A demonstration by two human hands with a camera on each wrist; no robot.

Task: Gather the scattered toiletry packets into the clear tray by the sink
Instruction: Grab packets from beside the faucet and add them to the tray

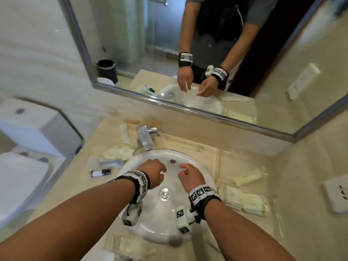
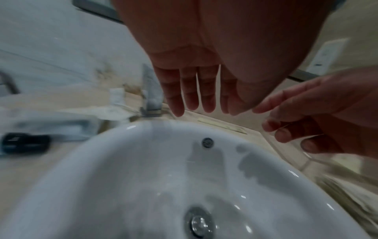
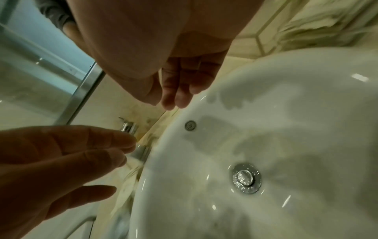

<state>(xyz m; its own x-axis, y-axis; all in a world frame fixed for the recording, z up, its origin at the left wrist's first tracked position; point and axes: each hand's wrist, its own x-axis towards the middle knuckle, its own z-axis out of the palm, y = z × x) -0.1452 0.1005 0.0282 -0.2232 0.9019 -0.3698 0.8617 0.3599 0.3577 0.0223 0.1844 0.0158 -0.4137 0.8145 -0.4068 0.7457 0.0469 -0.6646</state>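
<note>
Presently the left hand (image 1: 153, 174) and right hand (image 1: 190, 177) hover empty, fingers loosely spread, over the white ceramic basin (image 1: 150, 230); pale flat paper toiletry packets (image 1: 120, 152) lie beside the tap (light, limp, probably best pinched by an edge), clear plastic tray (image 1: 244, 196) right.

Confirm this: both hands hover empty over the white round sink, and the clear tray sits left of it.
Wrong side. The left hand and right hand do hover empty over the white round sink, but the head view shows the clear tray on its right.
</note>
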